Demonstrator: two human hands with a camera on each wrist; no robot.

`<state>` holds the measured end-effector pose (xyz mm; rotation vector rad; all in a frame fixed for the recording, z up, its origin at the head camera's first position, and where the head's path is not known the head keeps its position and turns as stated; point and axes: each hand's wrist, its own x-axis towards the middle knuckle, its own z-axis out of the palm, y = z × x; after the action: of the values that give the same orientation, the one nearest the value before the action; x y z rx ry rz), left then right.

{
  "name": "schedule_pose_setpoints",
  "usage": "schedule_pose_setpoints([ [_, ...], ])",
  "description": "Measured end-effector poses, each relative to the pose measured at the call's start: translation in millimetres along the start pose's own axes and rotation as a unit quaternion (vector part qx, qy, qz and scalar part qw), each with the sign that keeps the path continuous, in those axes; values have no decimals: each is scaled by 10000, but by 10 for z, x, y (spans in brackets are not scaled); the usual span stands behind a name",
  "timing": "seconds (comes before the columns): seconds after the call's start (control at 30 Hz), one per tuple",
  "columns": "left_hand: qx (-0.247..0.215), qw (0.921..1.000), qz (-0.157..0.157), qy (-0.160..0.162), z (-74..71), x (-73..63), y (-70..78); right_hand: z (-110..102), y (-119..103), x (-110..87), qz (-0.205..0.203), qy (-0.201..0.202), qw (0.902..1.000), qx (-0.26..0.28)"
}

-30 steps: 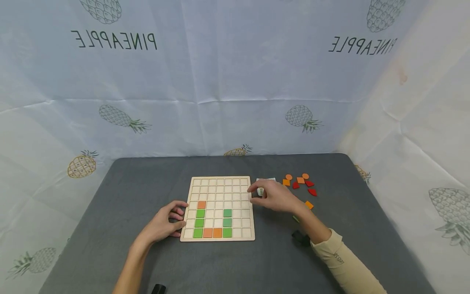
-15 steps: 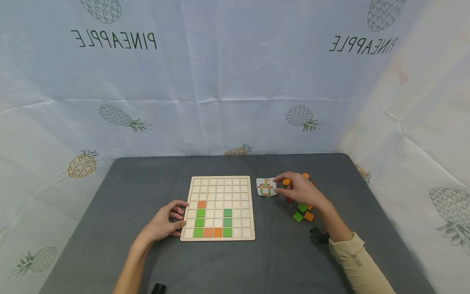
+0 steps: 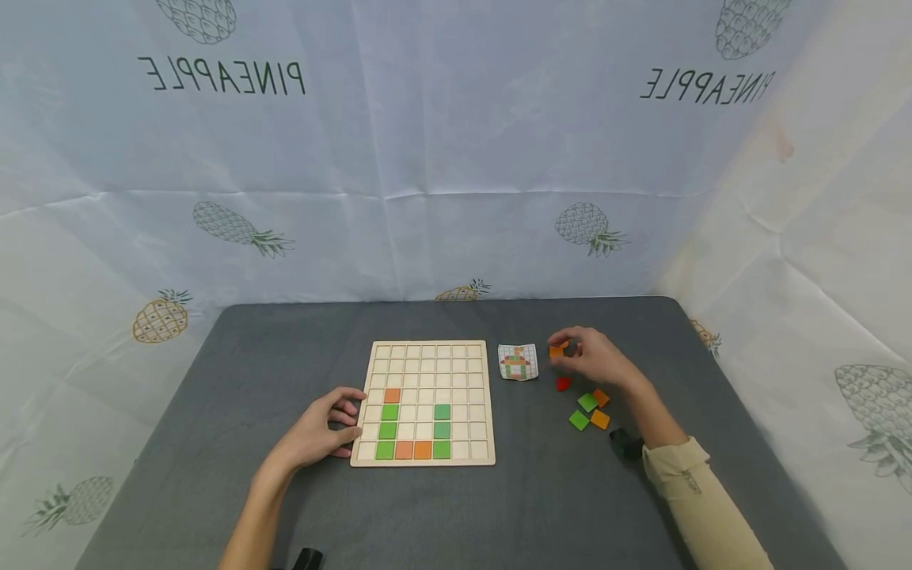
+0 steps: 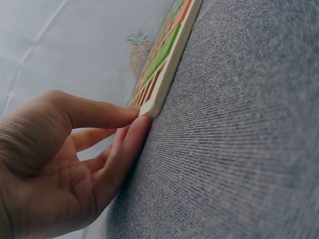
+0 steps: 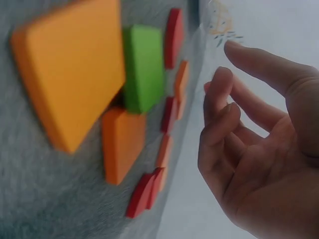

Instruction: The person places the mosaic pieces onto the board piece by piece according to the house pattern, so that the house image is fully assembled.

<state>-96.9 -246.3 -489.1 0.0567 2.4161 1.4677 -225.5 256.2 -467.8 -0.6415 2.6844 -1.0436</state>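
A pale wooden grid board [image 3: 468, 396] lies flat on the table, with several green and orange square tiles set in its cells. At its left edge rests my left hand [image 3: 313, 427]; in the left wrist view thumb and fingertips touch the board's corner [image 4: 154, 102]. My right hand [image 3: 594, 356] is over the loose tiles at the right. An orange square tile [image 3: 556, 351] shows between its spread thumb and forefinger, and contact cannot be told. In the right wrist view the fingers hold nothing visible. The hand hides part of the tiles in the head view.
A small printed pattern card [image 3: 518, 362] lies between board and loose tiles. Near the right forearm are green tiles [image 3: 579, 420], an orange tile [image 3: 600, 419] and a red piece [image 3: 564, 383]. A pineapple-print cloth [image 3: 399, 158] hangs behind the table [image 3: 299, 332].
My right hand has moved right, from the board's right edge past the card to the loose tiles, uncovering the card and green tiles. The left hand has stayed at the board's edge.
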Motion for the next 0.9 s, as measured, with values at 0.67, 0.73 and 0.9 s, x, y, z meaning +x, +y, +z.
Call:
schedule_pose_setpoints([
  [0.67,-21,10000,-9,11,-3,-7,9,-18,202,110,202,-204,9992,-269],
  [0.73,-28,10000,-10,10,-2,-7,7,-14,209,114,242,-168,9991,-309],
  [0.9,-65,10000,-23,17,0,-4,0,-15,206,127,432,-114,9980,-448],
])
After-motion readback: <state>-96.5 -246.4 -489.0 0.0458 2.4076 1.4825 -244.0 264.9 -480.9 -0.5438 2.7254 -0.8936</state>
